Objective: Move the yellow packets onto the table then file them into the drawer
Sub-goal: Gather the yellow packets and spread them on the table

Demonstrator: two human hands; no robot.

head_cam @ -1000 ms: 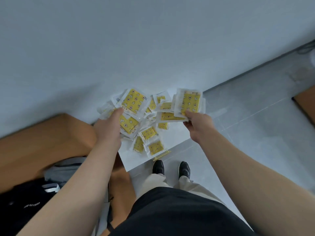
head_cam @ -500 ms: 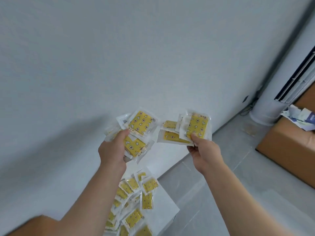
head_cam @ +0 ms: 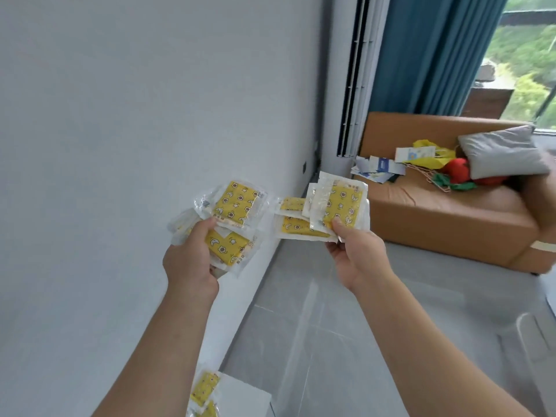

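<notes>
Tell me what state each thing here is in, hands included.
left hand: raised, gripping a bundle of packets.
left packets: fanned out, pinned under the thumb, in the air.
right hand: raised, pinching a second bundle.
right packets: fanned out, in the air.
loose packets: lying on the white table.
curtain: hanging beside the uncovered window.

**A living room in a home**

A brown leather sofa (head_cam: 445,218) carries a grey fabric cushion (head_cam: 502,152), a red and green soft toy (head_cam: 457,171) and loose white-and-blue papers (head_cam: 379,168) on its seat. Behind it, teal pleated curtains (head_cam: 433,52) hang beside a window (head_cam: 529,49) showing green trees. A tall white floor-standing air conditioner (head_cam: 340,85) stands by the plain pale wall (head_cam: 135,115), on a grey tiled floor (head_cam: 346,326).
</notes>
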